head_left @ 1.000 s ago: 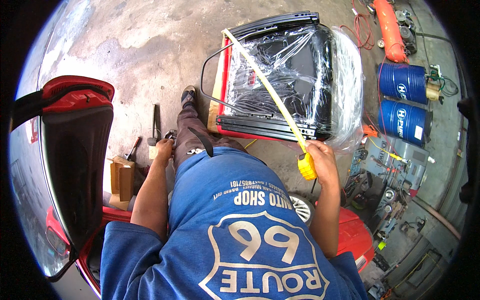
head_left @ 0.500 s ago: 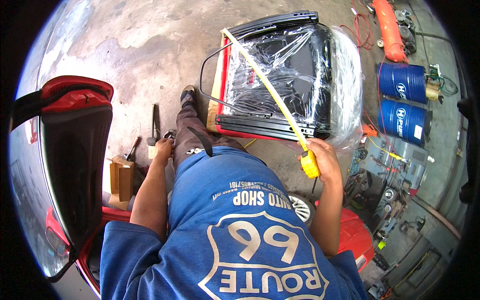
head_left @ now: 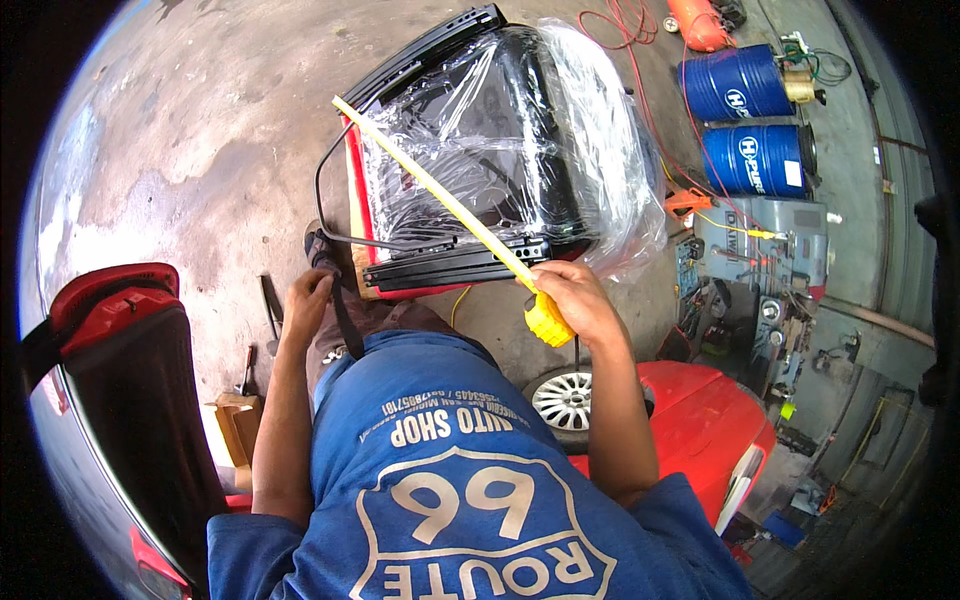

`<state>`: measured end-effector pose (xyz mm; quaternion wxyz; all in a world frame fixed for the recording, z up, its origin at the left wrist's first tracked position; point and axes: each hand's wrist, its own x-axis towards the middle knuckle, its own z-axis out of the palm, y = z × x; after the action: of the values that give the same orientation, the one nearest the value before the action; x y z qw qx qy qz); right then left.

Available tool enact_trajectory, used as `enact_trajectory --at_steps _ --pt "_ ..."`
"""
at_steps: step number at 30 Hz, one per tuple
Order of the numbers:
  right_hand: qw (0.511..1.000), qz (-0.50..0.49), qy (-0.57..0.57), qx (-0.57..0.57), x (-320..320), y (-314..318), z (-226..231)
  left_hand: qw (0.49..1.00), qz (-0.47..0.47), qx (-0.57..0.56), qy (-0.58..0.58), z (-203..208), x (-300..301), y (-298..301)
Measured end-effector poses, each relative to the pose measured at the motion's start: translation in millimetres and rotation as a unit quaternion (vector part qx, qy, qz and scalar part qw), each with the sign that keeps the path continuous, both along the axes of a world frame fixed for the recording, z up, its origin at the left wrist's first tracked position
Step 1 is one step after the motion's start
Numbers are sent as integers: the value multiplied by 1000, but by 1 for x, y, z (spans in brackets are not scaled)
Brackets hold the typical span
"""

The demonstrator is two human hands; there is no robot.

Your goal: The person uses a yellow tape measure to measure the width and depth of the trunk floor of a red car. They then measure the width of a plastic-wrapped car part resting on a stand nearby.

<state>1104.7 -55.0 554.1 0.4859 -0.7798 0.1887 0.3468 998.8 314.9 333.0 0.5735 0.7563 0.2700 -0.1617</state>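
A black car seat (head_left: 470, 150) wrapped in clear plastic lies on the concrete floor in front of me, with a red edge along its near side. My right hand (head_left: 578, 298) grips a yellow tape measure (head_left: 548, 320). Its yellow blade (head_left: 440, 190) runs diagonally across the seat to the far left corner. My left hand (head_left: 305, 298) rests on my knee next to a black strap (head_left: 345, 320), fingers curled. Whether it holds the strap is unclear.
A red and black seat back (head_left: 110, 380) stands at my left. Hand tools (head_left: 268, 310) and a small wooden box (head_left: 235, 425) lie on the floor. Two blue drums (head_left: 750, 120), a machine (head_left: 760, 250), a wheel (head_left: 570, 400) and a red body panel (head_left: 700, 420) crowd the right.
The view has shifted so the seat sits further left in the picture. Both hands and the tape keep their places relative to the seat.
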Motion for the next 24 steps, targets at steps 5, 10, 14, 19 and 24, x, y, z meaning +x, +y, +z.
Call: enact_trajectory --at_steps 5,10,14,19,24 --pt "1000 -15 2 7 0 3 1 997 -40 -59 -22 40 53 -16" --pt "1000 12 2 -19 1 4 7 998 -20 -41 39 17 38 0" --pt "1000 -12 10 -3 1 7 8 967 119 -153 167 -22 -2 22" --pt "998 -47 39 27 0 5 3 866 321 -298 242 -65 -54 44" --pt "999 -33 23 28 -1 1 -2 910 258 -222 236 -67 -63 55"
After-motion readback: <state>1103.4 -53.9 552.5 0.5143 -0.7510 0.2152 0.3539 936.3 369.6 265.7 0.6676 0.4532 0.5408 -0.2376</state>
